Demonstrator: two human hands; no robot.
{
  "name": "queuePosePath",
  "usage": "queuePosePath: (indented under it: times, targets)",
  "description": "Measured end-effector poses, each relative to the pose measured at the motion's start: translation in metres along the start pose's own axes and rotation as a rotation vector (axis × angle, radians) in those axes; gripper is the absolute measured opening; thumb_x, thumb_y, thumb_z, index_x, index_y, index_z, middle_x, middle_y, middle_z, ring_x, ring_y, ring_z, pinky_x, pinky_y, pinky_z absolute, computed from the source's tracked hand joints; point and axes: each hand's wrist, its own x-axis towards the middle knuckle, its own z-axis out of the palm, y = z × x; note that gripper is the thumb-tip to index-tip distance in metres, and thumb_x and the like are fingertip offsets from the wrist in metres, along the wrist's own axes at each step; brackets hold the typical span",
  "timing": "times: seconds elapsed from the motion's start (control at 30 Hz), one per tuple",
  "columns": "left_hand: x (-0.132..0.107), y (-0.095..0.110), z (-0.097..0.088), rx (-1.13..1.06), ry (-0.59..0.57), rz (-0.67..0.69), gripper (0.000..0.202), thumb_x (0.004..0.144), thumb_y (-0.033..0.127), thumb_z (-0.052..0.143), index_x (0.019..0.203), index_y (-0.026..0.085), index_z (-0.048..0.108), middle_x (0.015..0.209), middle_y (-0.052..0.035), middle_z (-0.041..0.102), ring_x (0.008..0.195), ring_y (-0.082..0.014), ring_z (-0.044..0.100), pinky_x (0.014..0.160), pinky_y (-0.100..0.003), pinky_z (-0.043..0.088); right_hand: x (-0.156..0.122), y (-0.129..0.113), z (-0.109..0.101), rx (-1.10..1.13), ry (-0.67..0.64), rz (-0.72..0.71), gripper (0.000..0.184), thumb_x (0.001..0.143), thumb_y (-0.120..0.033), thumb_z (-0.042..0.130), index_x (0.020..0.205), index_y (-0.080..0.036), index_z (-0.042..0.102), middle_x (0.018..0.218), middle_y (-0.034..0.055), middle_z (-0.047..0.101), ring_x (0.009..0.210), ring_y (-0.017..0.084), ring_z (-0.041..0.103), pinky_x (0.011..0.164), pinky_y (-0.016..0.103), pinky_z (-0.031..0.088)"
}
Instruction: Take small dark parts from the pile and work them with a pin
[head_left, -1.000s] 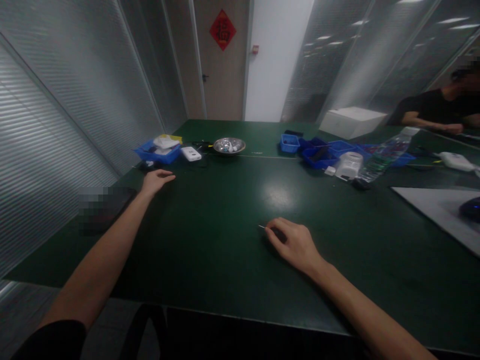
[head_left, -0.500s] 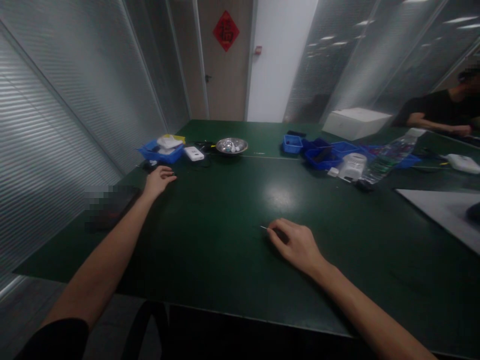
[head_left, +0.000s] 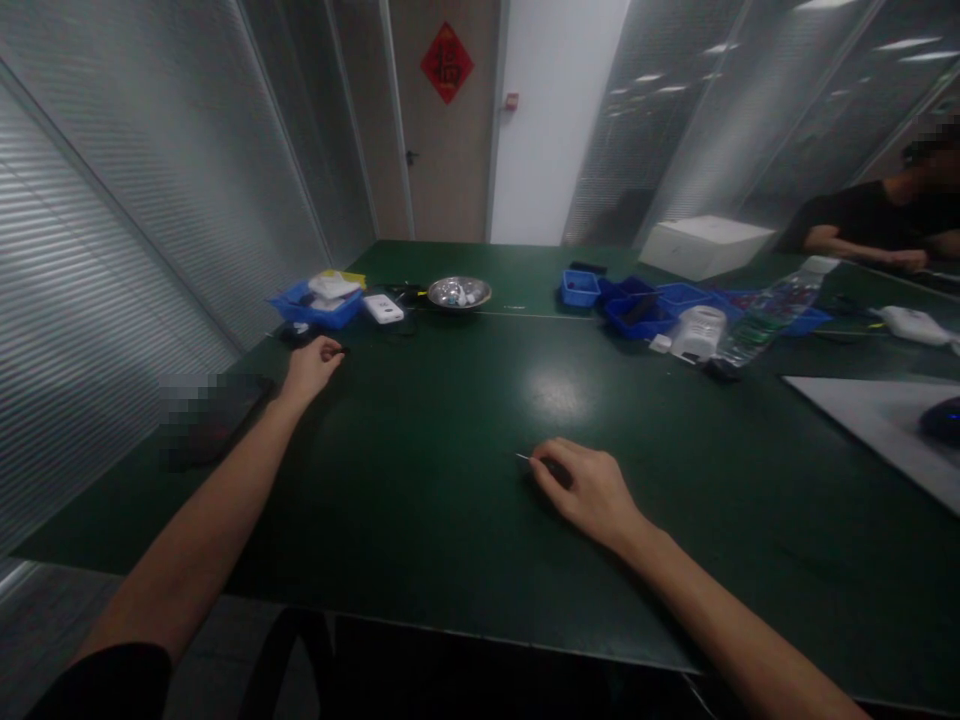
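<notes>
My right hand [head_left: 589, 490] rests on the dark green table [head_left: 450, 440] near its middle, fingers curled in a pinch on a thin metal pin [head_left: 523, 458] whose tip pokes out to the left. My left hand [head_left: 311, 365] reaches far to the left side of the table, fingers closed on a small dark object I cannot make out [head_left: 339, 350]. Just beyond it sit a blue tray [head_left: 315, 305] with white items, a white device [head_left: 383, 308] and a metal bowl [head_left: 459, 292].
Several blue bins [head_left: 637, 305], a white appliance [head_left: 697, 332] and a plastic bottle [head_left: 772, 310] crowd the far right. A white box [head_left: 705, 245] stands behind them. A grey mat [head_left: 877, 420] lies at right. Another person [head_left: 877, 225] sits at the far right. A dark phone [head_left: 217, 415] lies near the left edge.
My left hand's fingers have closed from stretched out into a pinch on a small dark object and drawn back slightly. My right hand stays still.
</notes>
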Motion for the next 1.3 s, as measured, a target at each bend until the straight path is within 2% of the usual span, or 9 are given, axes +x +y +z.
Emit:
queuePosePath:
  times: [0.3, 0.7, 0.8, 0.93, 1.0, 1.07, 1.13, 1.23, 1.3]
  targets:
    - [0.001, -0.006, 0.001, 0.052, 0.040, 0.101, 0.025, 0.084, 0.031, 0.064, 0.105, 0.019, 0.070, 0.094, -0.0082, 0.072, 0.087, -0.0233, 0.068, 0.087, -0.032, 0.050, 0.000, -0.001, -0.002, -0.008, -0.004, -0.005, 0.024, 0.103, -0.036, 0.049, 0.100, -0.023, 0.069, 0.092, 0.0029, 0.072, 0.068, 0.015, 0.063, 0.065, 0.027, 0.046]
    - [0.000, 0.011, -0.006, 0.155, 0.036, 0.029, 0.016, 0.086, 0.029, 0.065, 0.093, 0.019, 0.075, 0.098, -0.0108, 0.073, 0.094, -0.0285, 0.068, 0.089, -0.036, 0.049, 0.000, -0.003, -0.002, 0.002, 0.004, -0.007, 0.026, 0.103, -0.036, 0.048, 0.099, -0.022, 0.069, 0.091, 0.0038, 0.072, 0.069, 0.015, 0.063, 0.067, 0.027, 0.047]
    - [-0.014, 0.047, -0.005, 0.042, -0.095, 0.093, 0.015, 0.088, 0.030, 0.066, 0.093, 0.020, 0.076, 0.098, -0.0094, 0.074, 0.093, -0.0274, 0.068, 0.086, -0.036, 0.050, 0.000, -0.003, -0.002, -0.006, 0.011, -0.003, 0.025, 0.103, -0.037, 0.048, 0.099, -0.022, 0.069, 0.092, 0.0032, 0.072, 0.066, 0.014, 0.062, 0.065, 0.027, 0.045]
    - [-0.072, 0.136, 0.013, -0.296, -0.543, 0.409, 0.019, 0.093, 0.035, 0.066, 0.102, 0.021, 0.075, 0.106, -0.0065, 0.073, 0.092, -0.0214, 0.067, 0.081, -0.032, 0.051, 0.001, -0.004, -0.002, -0.004, 0.011, -0.009, 0.025, 0.103, -0.036, 0.048, 0.100, -0.023, 0.068, 0.093, 0.0029, 0.071, 0.067, 0.014, 0.061, 0.064, 0.027, 0.044]
    - [-0.108, 0.180, 0.026, -0.432, -0.708, 0.564, 0.019, 0.094, 0.034, 0.066, 0.105, 0.020, 0.074, 0.107, -0.0064, 0.072, 0.093, -0.0190, 0.066, 0.080, -0.030, 0.051, 0.000, -0.005, -0.003, -0.014, 0.018, -0.014, 0.023, 0.102, -0.036, 0.049, 0.099, -0.023, 0.068, 0.093, 0.0025, 0.071, 0.068, 0.014, 0.061, 0.064, 0.027, 0.043]
    - [-0.137, 0.211, 0.035, -0.500, -0.739, 0.643, 0.018, 0.094, 0.032, 0.067, 0.107, 0.020, 0.073, 0.103, -0.0056, 0.071, 0.089, -0.0170, 0.065, 0.078, -0.029, 0.050, 0.000, -0.005, -0.003, -0.037, 0.035, -0.018, 0.022, 0.101, -0.036, 0.050, 0.098, -0.024, 0.069, 0.091, 0.0020, 0.071, 0.068, 0.014, 0.062, 0.063, 0.027, 0.041]
    - [-0.154, 0.227, 0.040, -0.525, -0.722, 0.643, 0.025, 0.093, 0.029, 0.069, 0.117, 0.022, 0.070, 0.104, -0.0056, 0.070, 0.089, -0.0170, 0.065, 0.078, -0.029, 0.050, -0.001, -0.005, -0.003, -0.058, 0.049, -0.020, 0.022, 0.100, -0.036, 0.051, 0.096, -0.024, 0.069, 0.088, 0.0016, 0.070, 0.068, 0.014, 0.061, 0.062, 0.027, 0.040]
    - [-0.161, 0.230, 0.040, -0.527, -0.691, 0.635, 0.035, 0.092, 0.026, 0.069, 0.127, 0.024, 0.067, 0.108, -0.0067, 0.068, 0.095, -0.0190, 0.064, 0.082, -0.032, 0.051, -0.001, -0.005, -0.002, -0.075, 0.044, -0.024, 0.021, 0.098, -0.036, 0.053, 0.095, -0.025, 0.070, 0.085, 0.0012, 0.069, 0.067, 0.014, 0.061, 0.061, 0.027, 0.038]
    - [-0.160, 0.228, 0.039, -0.503, -0.678, 0.671, 0.029, 0.092, 0.026, 0.068, 0.121, 0.023, 0.069, 0.108, -0.0072, 0.067, 0.100, -0.0207, 0.062, 0.087, -0.035, 0.050, -0.001, -0.005, -0.001, -0.086, 0.030, -0.027, 0.020, 0.098, -0.036, 0.054, 0.095, -0.025, 0.070, 0.085, 0.0010, 0.069, 0.066, 0.014, 0.060, 0.060, 0.027, 0.037]
